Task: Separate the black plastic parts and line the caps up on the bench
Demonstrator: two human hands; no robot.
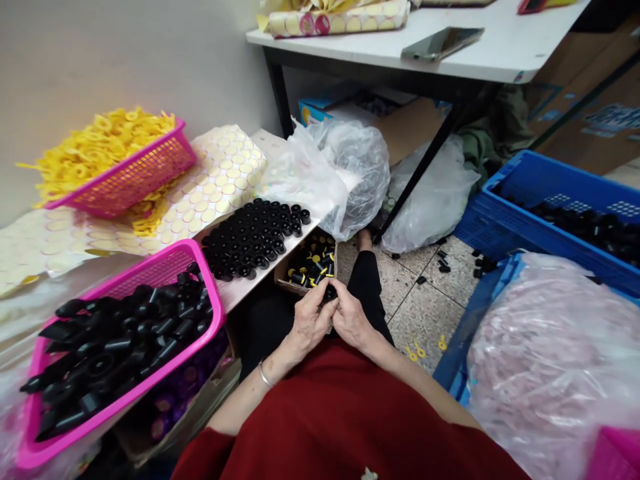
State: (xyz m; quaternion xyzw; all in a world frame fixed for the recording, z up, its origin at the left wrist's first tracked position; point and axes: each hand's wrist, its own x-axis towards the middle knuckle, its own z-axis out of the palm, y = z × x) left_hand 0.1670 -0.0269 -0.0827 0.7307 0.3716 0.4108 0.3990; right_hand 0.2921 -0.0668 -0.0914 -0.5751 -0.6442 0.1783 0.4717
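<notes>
No wording can be read anywhere: the blue print on the cardboard boxes [607,123], far up and right of the hands, is too blurred to make out.

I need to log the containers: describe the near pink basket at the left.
The pink basket is a rectangular, plastic-looking tray with perforated mesh walls and a solid rim. It lies tilted on the low white work surface at the left, heaped with glossy black caps and nozzles. Neither hand touches it; the left hand works just right of it.
</notes>
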